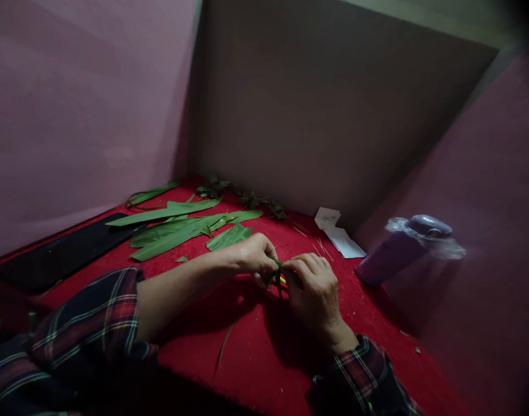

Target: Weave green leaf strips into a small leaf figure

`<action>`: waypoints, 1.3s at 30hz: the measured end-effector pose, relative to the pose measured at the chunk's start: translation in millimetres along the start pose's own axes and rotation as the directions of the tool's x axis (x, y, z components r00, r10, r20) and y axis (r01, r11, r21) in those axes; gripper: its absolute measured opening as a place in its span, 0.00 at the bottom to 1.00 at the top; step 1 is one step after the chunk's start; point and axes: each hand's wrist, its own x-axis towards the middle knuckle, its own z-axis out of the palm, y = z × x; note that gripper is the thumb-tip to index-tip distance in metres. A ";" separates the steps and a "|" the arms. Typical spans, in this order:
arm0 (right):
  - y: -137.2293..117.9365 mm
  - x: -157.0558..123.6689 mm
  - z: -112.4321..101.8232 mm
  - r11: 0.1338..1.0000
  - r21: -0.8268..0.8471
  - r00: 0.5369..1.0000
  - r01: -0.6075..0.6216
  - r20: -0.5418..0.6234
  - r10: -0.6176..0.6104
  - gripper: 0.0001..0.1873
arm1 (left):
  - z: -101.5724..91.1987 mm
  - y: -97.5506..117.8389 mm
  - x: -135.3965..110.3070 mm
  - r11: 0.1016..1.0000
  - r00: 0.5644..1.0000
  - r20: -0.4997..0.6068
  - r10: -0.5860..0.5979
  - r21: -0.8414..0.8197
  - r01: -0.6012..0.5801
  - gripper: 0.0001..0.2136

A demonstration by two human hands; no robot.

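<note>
My left hand and my right hand meet over the red cloth, fingers pinched together. Between them they hold a folded piece of green leaf, mostly covered by the fingers. Something yellow and red shows just under the leaf; I cannot make out what it is. Beyond my left wrist, a cut piece of broad leaf lies flat. Longer green leaves are spread to the left of it.
A black flat object lies at the left edge. Leafy sprigs lie along the back. Thin sticks and white papers are right of centre. A purple bin with a plastic liner stands at the right wall.
</note>
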 end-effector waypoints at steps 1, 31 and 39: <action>-0.4 0.3 -0.1 1.000 -0.001 1.000 -0.001 0.000 0.001 0.07 | -0.1 -0.1 0.1 1.000 1.000 0.001 0.001 0.007 -0.001 0.06; -4.4 0.1 -0.8 0.998 0.048 0.999 -0.048 -0.022 0.049 0.06 | -4.6 -1.4 1.9 0.999 0.994 -0.106 -0.011 -0.037 0.007 0.04; -2.2 0.2 -0.8 0.998 0.043 0.995 -0.035 -0.090 0.039 0.04 | -7.9 -5.4 4.4 0.998 0.997 -0.081 0.007 -0.068 -0.013 0.03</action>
